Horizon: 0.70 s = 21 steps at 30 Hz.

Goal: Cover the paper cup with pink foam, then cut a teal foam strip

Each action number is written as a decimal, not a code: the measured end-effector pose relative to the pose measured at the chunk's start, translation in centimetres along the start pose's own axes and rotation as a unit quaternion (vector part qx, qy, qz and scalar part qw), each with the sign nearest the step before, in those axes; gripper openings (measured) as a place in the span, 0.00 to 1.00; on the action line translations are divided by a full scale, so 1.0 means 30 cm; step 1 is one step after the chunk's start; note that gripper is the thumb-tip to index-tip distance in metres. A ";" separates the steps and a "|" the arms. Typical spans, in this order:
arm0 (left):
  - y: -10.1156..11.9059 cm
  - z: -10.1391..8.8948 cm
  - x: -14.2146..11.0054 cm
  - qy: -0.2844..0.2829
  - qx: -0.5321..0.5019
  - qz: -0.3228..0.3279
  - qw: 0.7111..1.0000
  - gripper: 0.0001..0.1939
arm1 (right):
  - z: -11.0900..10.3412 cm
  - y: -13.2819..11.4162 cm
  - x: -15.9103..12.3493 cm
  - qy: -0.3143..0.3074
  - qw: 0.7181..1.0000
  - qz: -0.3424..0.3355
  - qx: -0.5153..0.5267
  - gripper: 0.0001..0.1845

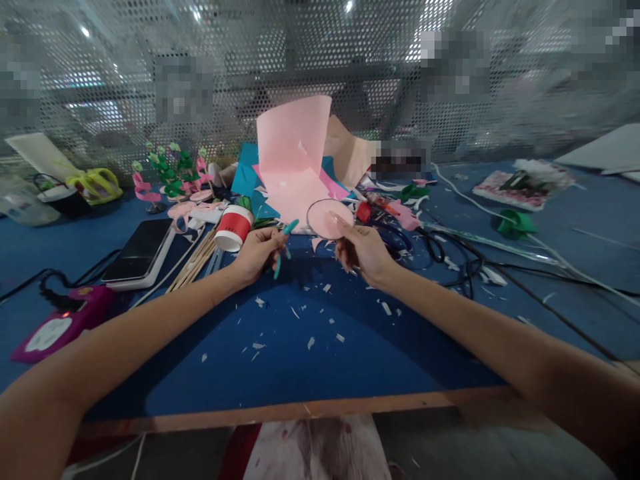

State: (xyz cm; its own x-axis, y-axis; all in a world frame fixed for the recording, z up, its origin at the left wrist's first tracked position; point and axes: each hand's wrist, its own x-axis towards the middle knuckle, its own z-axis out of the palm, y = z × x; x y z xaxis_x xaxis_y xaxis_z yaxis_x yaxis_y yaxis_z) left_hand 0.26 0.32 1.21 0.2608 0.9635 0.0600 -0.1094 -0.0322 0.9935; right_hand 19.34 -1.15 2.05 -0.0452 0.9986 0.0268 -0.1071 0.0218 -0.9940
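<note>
My right hand [367, 257] pinches a round pink disc [325, 220] with a thin dark rim between thumb and fingers, in front of a pink sheet [295, 143]. To its left, my left hand [260, 253] is closed, its fingers curled together. Narrow teal pieces [290, 227] stick out at its fingertips; whether they are a held strip or something else I cannot make out. Close beside this hand a red and white paper cup [234, 227] lies tilted. Thin wooden sticks [193, 261] lie left of the wrist.
A phone [140, 250] lies on a white block at left, near a purple power strip [65, 327]. Pink and green paper figures [173, 170] stand behind. Cables [465, 267] and a green roll [515, 223] are at right. White scraps [310, 342] dot the blue table [350, 367].
</note>
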 end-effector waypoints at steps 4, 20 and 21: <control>-0.003 -0.001 0.001 0.015 -0.015 0.035 0.999 0.25 | -0.001 0.008 -0.014 -0.052 0.995 -0.049 -0.064 0.27; 0.016 0.041 -0.026 -0.099 0.148 -0.037 0.983 0.08 | -0.001 0.000 -0.045 -0.114 0.941 -0.182 -0.260 0.24; 0.017 0.041 -0.026 -0.098 0.142 -0.044 0.984 0.08 | -0.001 0.002 -0.044 -0.111 0.943 -0.183 -0.256 0.24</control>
State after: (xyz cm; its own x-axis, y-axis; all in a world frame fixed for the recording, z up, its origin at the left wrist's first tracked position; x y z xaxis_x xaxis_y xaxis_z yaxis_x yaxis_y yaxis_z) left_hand 1.20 -0.78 1.78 0.4410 0.8967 -0.0372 0.1871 -0.0513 0.9810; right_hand 19.44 -2.47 1.95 -0.3114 0.8863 0.3428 0.3352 0.4400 -0.8331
